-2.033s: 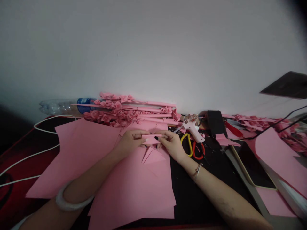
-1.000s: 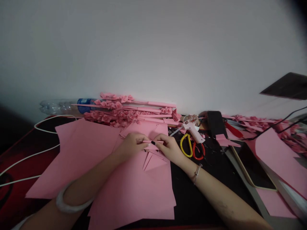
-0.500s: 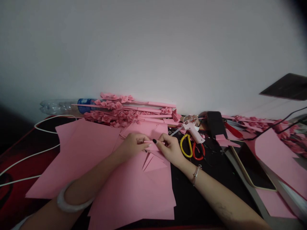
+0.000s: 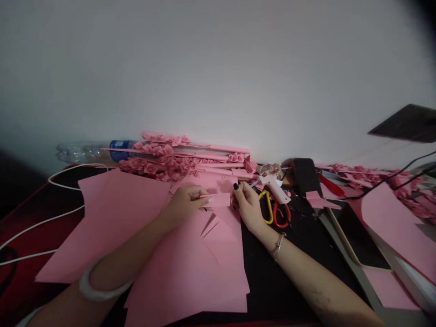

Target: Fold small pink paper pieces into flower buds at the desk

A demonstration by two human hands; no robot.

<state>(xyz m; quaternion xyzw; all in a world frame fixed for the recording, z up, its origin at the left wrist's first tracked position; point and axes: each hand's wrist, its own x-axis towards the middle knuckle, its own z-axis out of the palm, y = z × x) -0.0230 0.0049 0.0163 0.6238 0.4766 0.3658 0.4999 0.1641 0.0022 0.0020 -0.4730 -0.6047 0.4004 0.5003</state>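
A: What's in hand?

B: A small pink paper piece (image 4: 220,200), held level above the middle of the near stack of pink sheets (image 4: 194,277). The left hand (image 4: 184,203) pinches its left end, thumb on the near face, fingers curled behind, no gap seen.

A: And the right hand (image 4: 251,206)?

B: Just beside the piece's right end. Fingers loosely curled, dark-nailed thumb raised. Cannot tell how far they stand open, or whether a fingertip touches the paper.

A: What looks done?

B: Far side, along the wall: stemmed pink paper flowers (image 4: 170,165), seemingly finished. More paper blossoms (image 4: 405,181) far right.

A: And left to do?

B: By my judgement the held piece is only part-shaped: a flat face, what seems a rolled or folded far edge, no petal form. Just nearer, on the stack, lie folded pink pieces (image 4: 220,230); count unclear. The left-hand pink sheets (image 4: 119,218) look flat and unworked.

A: Tools?

B: Glue gun (image 4: 274,186) to the right, beyond a looped-handled tool (image 4: 270,210), probably scissors, one loop yellow, one red. Neither is held. Any gluing on this piece looks not yet done.
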